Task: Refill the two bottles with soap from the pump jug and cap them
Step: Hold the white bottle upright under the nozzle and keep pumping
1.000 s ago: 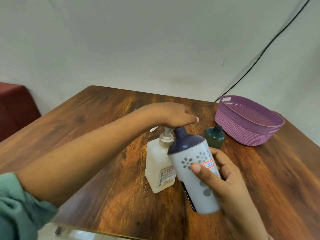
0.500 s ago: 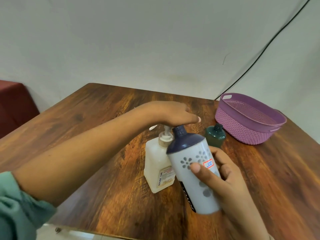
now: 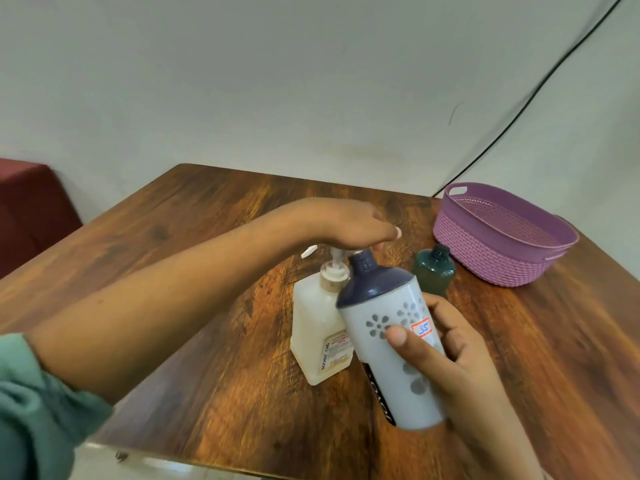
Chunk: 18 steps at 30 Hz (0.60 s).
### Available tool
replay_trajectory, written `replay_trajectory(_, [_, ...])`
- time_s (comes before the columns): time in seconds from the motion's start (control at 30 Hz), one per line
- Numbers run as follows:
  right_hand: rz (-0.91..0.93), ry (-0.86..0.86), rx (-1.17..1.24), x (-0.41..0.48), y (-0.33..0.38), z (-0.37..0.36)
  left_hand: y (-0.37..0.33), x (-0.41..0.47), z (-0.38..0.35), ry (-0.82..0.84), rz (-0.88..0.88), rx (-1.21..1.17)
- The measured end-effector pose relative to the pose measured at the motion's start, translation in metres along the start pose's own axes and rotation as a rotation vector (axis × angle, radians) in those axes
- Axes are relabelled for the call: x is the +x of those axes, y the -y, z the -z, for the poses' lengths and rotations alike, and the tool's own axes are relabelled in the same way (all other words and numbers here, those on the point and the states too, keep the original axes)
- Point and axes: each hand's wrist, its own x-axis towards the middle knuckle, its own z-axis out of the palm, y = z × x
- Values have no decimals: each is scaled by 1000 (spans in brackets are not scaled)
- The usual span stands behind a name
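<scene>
Two bottles: one grey bottle point(image 3: 391, 362) with a dark top and one green bottle point(image 3: 434, 273). One jug point(image 3: 317, 337) with a pump. One purple basket point(image 3: 485, 258). One wooden worktop point(image 3: 207, 220). Two hands: one left hand point(image 3: 349, 225) and one right hand point(image 3: 460, 358). One green sleeve point(image 3: 38, 403). One black cable point(image 3: 540, 84). One dark red block point(image 3: 31, 209) at the left edge. One sticker point(image 3: 420, 328) on the grey bottle.

Glossy wood-grain tabletop point(image 3: 207, 393); matt woven-look purple plastic basket point(image 3: 485, 251); translucent plastic pump jug point(image 3: 315, 334); smooth grey plastic bottle point(image 3: 391, 348); dark green plastic bottle point(image 3: 433, 271).
</scene>
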Motion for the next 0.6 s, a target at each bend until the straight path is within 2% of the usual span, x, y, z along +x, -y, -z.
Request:
replay_trajectory(0.33, [-29, 3, -27, -4, -3, 1, 7, 0, -16, 8, 10, -87])
replay_trajectory(0.5, [-7, 22, -29, -2, 4, 3, 3, -3, -4, -107, -1, 36])
replay_trajectory(0.6, [-6, 7, -47, 0, 0, 4, 7, -2, -16, -91, 20, -176])
